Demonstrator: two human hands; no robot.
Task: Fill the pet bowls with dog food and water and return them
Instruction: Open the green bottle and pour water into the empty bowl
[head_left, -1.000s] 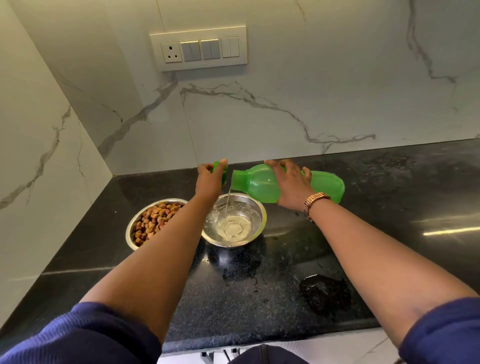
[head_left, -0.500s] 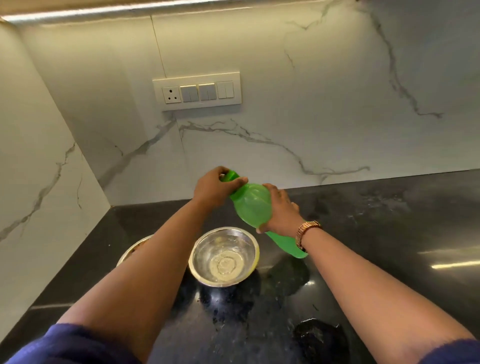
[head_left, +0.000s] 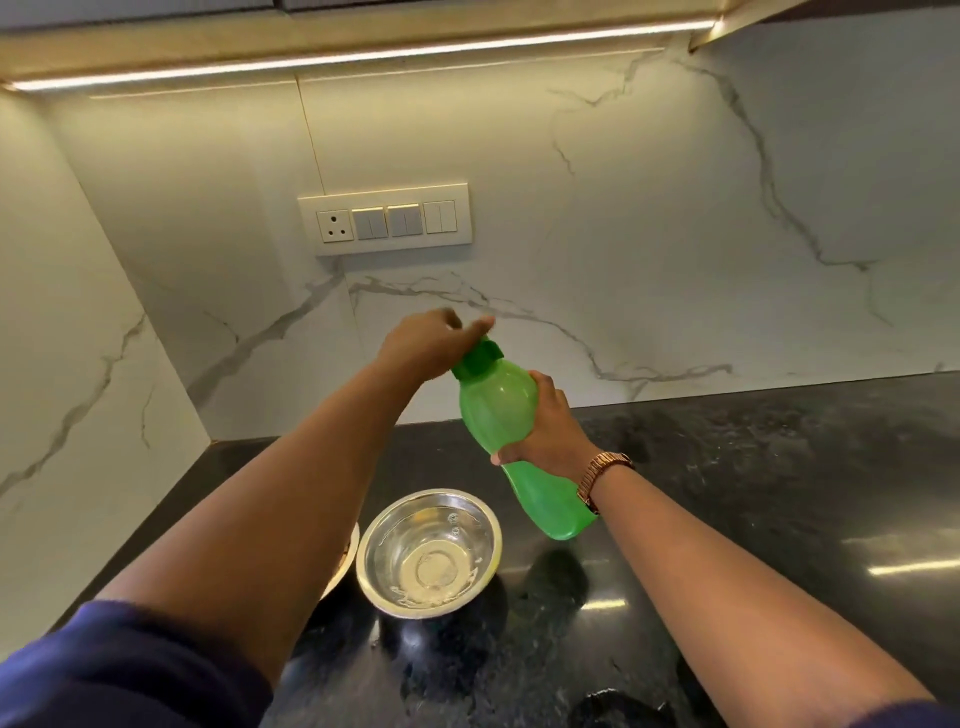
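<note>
black counter (head_left: 779, 493): two steel bowls (head_left: 430, 551), one green bottle (head_left: 498, 410) gripped by both hands (head_left: 550, 431)

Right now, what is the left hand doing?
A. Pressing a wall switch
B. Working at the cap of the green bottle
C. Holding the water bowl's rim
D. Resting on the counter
B: the left hand sits at the cap of the green bottle, which the right hand grips tilted above the counter, near the water bowl.
</note>
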